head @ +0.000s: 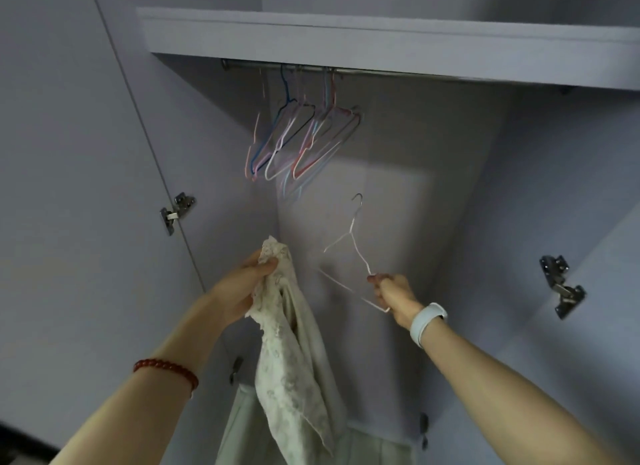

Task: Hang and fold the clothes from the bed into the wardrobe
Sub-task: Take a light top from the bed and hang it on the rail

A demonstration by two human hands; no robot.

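The garment (294, 343) is a pale cream piece with a lace-patterned outer layer and a scalloped, ragged-looking edge; a smoother plain layer of the same tone shows behind the lace. It hangs in front of the open wardrobe, bunched at the top and falling in loose vertical folds to the lower edge of the view. The left hand (244, 284) grips it at the bunched top, fingers curled round the fabric with the thumb lying across the front. The right hand (393, 293) holds a thin white wire hanger (349, 256) by its lower right corner, fingers closed round the wire, the hook pointing up and the frame tilted to the left. Hanger and garment are near each other but apart. Above, a metal rail (363, 70) under the wardrobe shelf (381, 38) carries a cluster of empty hangers (298, 135) in pink, blue, white and red, crowded toward the left half of the rail. A red bead bracelet (166, 369) sits on the left wrist and a white band (427, 322) on the right. Metal hinges (561, 284) show on the side panels
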